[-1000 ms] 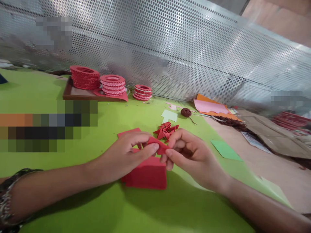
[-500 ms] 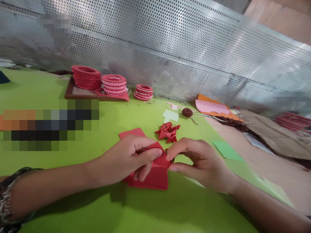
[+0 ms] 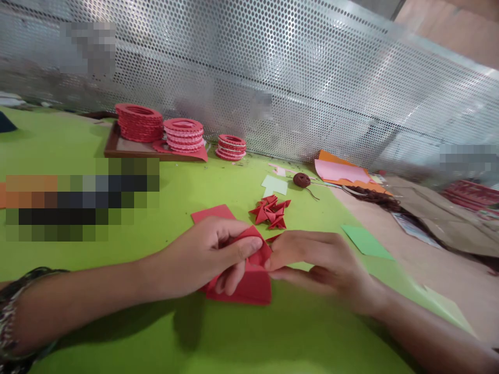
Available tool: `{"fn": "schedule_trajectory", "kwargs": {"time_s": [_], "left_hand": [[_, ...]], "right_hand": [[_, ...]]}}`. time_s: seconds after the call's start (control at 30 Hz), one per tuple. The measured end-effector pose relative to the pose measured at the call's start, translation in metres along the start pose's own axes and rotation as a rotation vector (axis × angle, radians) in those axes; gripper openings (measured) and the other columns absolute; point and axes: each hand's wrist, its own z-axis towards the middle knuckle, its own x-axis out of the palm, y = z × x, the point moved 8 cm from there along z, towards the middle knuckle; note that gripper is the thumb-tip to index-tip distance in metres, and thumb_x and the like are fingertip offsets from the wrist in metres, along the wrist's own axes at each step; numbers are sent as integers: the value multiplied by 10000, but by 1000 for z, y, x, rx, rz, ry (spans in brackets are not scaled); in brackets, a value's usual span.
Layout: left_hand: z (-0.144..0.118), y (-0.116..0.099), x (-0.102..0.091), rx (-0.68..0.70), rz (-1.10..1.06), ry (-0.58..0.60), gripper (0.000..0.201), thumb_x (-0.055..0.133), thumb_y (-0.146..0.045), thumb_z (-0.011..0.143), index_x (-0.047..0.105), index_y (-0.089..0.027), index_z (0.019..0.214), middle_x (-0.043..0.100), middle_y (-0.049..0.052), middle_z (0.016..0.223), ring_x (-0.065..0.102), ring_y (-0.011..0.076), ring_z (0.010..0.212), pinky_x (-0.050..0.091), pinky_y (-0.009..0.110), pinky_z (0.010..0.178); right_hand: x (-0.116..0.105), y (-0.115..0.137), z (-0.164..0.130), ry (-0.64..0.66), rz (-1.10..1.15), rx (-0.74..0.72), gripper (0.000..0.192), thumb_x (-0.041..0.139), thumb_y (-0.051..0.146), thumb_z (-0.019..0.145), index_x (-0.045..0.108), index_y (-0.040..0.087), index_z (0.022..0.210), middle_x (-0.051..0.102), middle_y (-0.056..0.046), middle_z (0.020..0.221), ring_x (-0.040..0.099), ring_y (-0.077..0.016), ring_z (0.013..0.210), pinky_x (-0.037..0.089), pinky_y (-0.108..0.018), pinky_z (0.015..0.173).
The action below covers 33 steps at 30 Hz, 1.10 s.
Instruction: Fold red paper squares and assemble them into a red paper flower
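Now hands (image 3: 265,257) pinching red paper (image 3: 255,249), flat, crosswise

folded pieces (image 3: 271,211) behind hands, rings (image 3: 139,122) on tray (image 3: 117,148)

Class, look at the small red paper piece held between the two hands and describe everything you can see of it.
The red paper piece is small, matte, and creased into an angular, partly folded shape. The left hand pinches its left side with thumb over it; the right hand grips its right edge with the fingertips. It sits low over a stack of flat red sheets on the green table. Its underside is hidden.
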Motion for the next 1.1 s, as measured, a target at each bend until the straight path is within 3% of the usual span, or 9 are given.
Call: {"fn": "schedule_trajectory", "kwargs": {"time_s": [0.23, 0.37, 0.47, 0.57, 0.73, 0.87, 1.0, 1.1], "left_hand": [[-3, -5, -2, 9, 29, -95, 243, 415, -264, 838, 463, -183, 614, 494, -78, 411, 396, 52, 356, 299, 132, 362], [-2, -7, -1, 90, 63, -90, 254, 412, -256, 828, 449, -188, 586, 500, -78, 421, 429, 59, 376, 340, 143, 398], [-1, -7, 0, 102, 71, -76, 253, 413, -260, 830, 456, -187, 591, 504, -78, 427, 433, 60, 378, 340, 145, 397], [0, -6, 0, 71, 47, -70, 254, 413, -273, 837, 466, -185, 604, 505, -78, 428, 433, 58, 377, 341, 141, 396], [-1, -1, 1, -23, -38, -22, 243, 424, -284, 847, 447, -182, 628, 529, -80, 439, 441, 50, 386, 351, 133, 410], [0, 2, 4, -21, -104, 1, 248, 438, -303, 846, 449, -182, 630, 533, -85, 430, 421, 43, 376, 347, 125, 407], [0, 4, 8, -15, -155, 26, 264, 434, -321, 851, 461, -182, 628, 528, -83, 434, 429, 49, 376, 350, 135, 409], [-2, -1, 7, 38, -63, 19, 339, 391, -322, 870, 484, -174, 580, 542, -60, 457, 455, 59, 412, 373, 151, 454]], "right_hand": [[-2, -8, 2, -27, 87, 151, 71, 604, 56, 757, 633, 110, 793, 680, -44, 726, 618, -82, 662, 498, -155, 636], [2, -20, -3, -57, 136, 319, 77, 590, 70, 766, 603, 124, 820, 667, -16, 712, 608, -69, 617, 486, -134, 560], [4, -23, -6, -75, 167, 350, 104, 546, 51, 779, 573, 144, 817, 630, 3, 696, 589, -69, 606, 487, -152, 556], [2, -20, -5, -103, 148, 283, 118, 521, 50, 794, 555, 157, 831, 611, 2, 697, 585, -76, 607, 494, -171, 555], [-5, 4, -2, -99, -122, -26, 86, 548, 103, 808, 562, 172, 858, 631, -40, 750, 589, -118, 694, 517, -227, 615], [-4, 14, -5, -53, -321, -166, 118, 467, 118, 858, 580, 138, 883, 645, -92, 826, 587, -139, 773, 521, -251, 682], [0, 18, -7, -1, -450, -227, 196, 398, 129, 884, 591, 143, 856, 653, -91, 804, 593, -153, 768, 520, -277, 688], [-4, 14, -4, -68, -321, -146, 123, 460, 113, 851, 575, 158, 848, 647, -69, 791, 592, -140, 752, 515, -264, 673]]}}
